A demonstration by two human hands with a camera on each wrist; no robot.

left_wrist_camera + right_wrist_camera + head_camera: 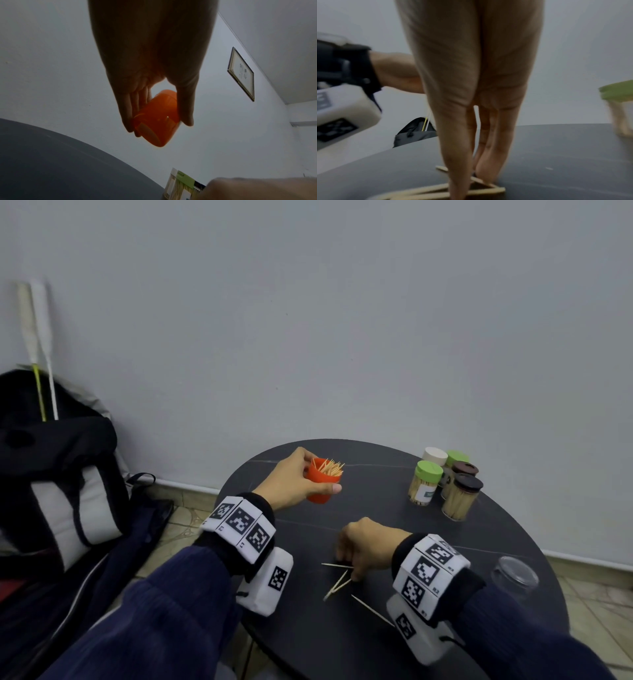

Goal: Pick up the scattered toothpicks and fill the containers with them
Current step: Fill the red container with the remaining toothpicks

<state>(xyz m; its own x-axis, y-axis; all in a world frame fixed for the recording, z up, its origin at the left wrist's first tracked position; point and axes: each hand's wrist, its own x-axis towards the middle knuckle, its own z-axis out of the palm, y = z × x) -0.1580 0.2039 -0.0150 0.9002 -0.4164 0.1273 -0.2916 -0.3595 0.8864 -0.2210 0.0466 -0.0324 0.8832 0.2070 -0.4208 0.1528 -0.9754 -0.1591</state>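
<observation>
We record the left hand (291, 481) clamped round the orange container (320, 481) of toothpicks, the right hand (366, 546) pinching at loose toothpicks (337, 583) on the near table (376, 645) — filled jars (445, 484) stand far right.

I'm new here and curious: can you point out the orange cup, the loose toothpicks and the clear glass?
orange cup (318, 479): head view, its side wall.
loose toothpicks (337, 585): head view, a stick's middle.
clear glass (513, 577): head view, its side.
</observation>
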